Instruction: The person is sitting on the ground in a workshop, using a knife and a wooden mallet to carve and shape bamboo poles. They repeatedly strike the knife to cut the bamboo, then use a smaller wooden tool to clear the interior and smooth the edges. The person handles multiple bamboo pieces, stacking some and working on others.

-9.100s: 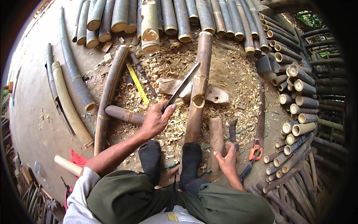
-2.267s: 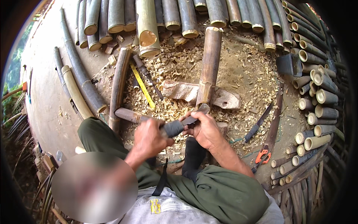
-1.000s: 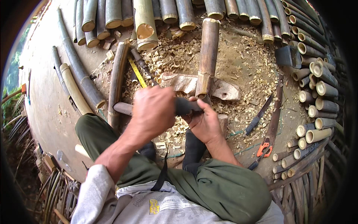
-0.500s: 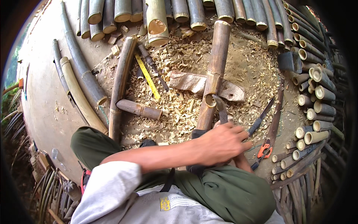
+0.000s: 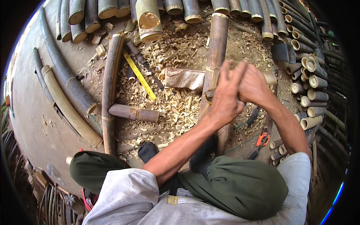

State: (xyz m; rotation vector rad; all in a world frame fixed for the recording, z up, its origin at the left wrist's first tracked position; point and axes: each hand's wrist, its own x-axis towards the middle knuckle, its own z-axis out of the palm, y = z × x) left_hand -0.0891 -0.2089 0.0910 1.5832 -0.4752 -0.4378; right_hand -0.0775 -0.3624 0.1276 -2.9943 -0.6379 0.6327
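Observation:
My left hand (image 5: 227,93) and my right hand (image 5: 255,83) are closed together, blurred a little by motion, over the near half of a brown bamboo tube (image 5: 216,41). A small part of a dark curved-bladed tool (image 5: 210,95) shows at the round hole cut in that tube, beside my left fingers. My hands hide its handle. The tube lies away from me across a pale wooden block (image 5: 184,78), its near end between my legs.
Left of the shavings lie a bamboo pole (image 5: 112,75) joined by a short piece (image 5: 134,112), and a yellow ruler (image 5: 139,75). An orange-handled saw (image 5: 263,138) is at right, near a dark-handled knife (image 5: 253,117). Bamboo tubes (image 5: 318,81) are stacked beyond.
Both hands have moved up and away from me along the tube. My right hand, mostly hidden under the left before, now shows beside it. The whole view has shifted slightly.

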